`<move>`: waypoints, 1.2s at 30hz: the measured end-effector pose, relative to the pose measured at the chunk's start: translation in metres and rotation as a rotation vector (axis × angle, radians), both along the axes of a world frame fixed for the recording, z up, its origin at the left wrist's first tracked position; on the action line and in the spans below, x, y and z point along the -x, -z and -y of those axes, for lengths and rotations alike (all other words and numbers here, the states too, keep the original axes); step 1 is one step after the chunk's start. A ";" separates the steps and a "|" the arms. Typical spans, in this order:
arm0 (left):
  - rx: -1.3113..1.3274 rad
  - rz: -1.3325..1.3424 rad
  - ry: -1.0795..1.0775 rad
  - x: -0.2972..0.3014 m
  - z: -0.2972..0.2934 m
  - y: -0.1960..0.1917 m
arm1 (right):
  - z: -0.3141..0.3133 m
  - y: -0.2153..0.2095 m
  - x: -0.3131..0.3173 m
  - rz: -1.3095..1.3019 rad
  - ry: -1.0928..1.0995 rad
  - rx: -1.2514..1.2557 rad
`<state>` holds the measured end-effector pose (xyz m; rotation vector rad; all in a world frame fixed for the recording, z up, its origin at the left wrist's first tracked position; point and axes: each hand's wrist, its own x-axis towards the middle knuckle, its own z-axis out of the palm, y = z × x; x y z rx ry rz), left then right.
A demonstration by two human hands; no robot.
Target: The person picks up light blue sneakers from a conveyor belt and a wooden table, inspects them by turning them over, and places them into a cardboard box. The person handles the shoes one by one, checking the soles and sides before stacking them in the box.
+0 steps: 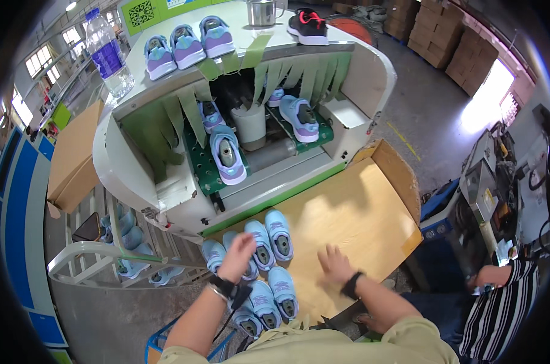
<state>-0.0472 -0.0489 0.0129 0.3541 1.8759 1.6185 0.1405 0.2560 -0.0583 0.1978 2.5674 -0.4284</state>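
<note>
Several light blue shoes with lilac soles stand in two rows on the left part of a wooden board; one blue shoe is at the far row's right end. My left hand is over that row, hiding parts of the shoes below it. Its fingers are bunched and partly hidden, so whether they grip a shoe does not show. My right hand is spread above the bare part of the board, holding nothing. Beyond the board, a blue-lilac shoe and another shoe lie on green perforated belts coming out of a white machine.
On the machine's top stand several blue-lilac shoes, a water bottle, a metal mug and a black shoe. A rack with more shoes is at left. At lower right, a person in a striped shirt is close by.
</note>
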 end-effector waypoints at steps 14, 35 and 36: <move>0.971 -0.527 0.439 -0.057 0.016 0.030 | 0.054 0.007 -0.104 -0.024 0.126 -0.045; 0.906 -0.510 0.466 -0.058 0.013 0.025 | -0.115 0.012 0.074 -0.584 1.154 0.095; 0.923 -0.496 0.475 -0.059 0.013 0.027 | -0.101 0.022 0.082 -0.631 0.900 0.112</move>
